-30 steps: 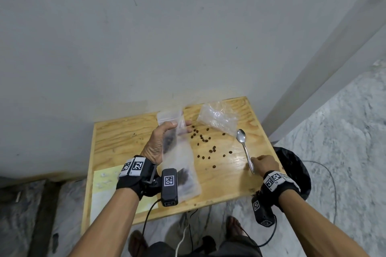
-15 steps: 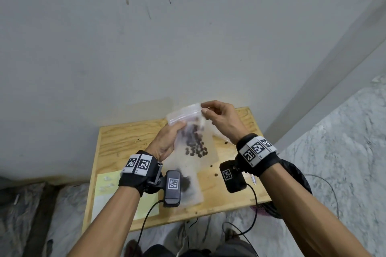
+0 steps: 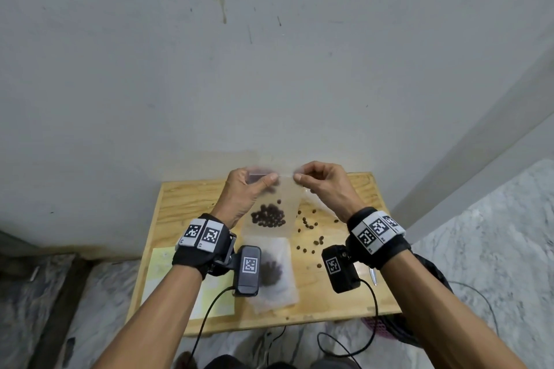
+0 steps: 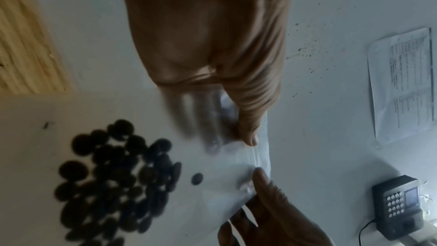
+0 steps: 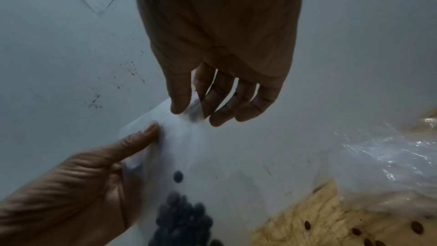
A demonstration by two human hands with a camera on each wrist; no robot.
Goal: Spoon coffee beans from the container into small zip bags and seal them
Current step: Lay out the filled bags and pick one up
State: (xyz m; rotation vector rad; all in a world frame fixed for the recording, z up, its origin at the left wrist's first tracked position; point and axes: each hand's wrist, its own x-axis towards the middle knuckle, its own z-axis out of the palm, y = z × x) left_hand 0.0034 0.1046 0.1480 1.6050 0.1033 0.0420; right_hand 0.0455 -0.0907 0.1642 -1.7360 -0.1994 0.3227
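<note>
I hold a small clear zip bag (image 3: 287,193) upright above the wooden table (image 3: 186,201), with a cluster of coffee beans (image 3: 268,216) at its bottom. My left hand (image 3: 263,178) pinches the bag's top left part, thumb in front and fingers behind. My right hand (image 3: 297,177) pinches the top right corner between thumb and forefinger. The left wrist view shows the left hand (image 4: 227,130) on the zip strip. In the right wrist view the right hand (image 5: 189,111) is at the bag's (image 5: 201,156) top edge. A second bag with beans (image 3: 274,275) lies flat on the table below.
Loose beans (image 3: 311,225) are scattered on the table's right half. A spoon's end (image 3: 372,275) shows behind my right wrist. A crumpled clear plastic bag (image 5: 387,166) lies at the back right. A pale sheet (image 3: 162,266) covers the front left corner. The wall stands close behind.
My right hand has let go of the spoon on the table and come up to the bag's top. Both hands have raised the bag, which now hangs upright between them.
</note>
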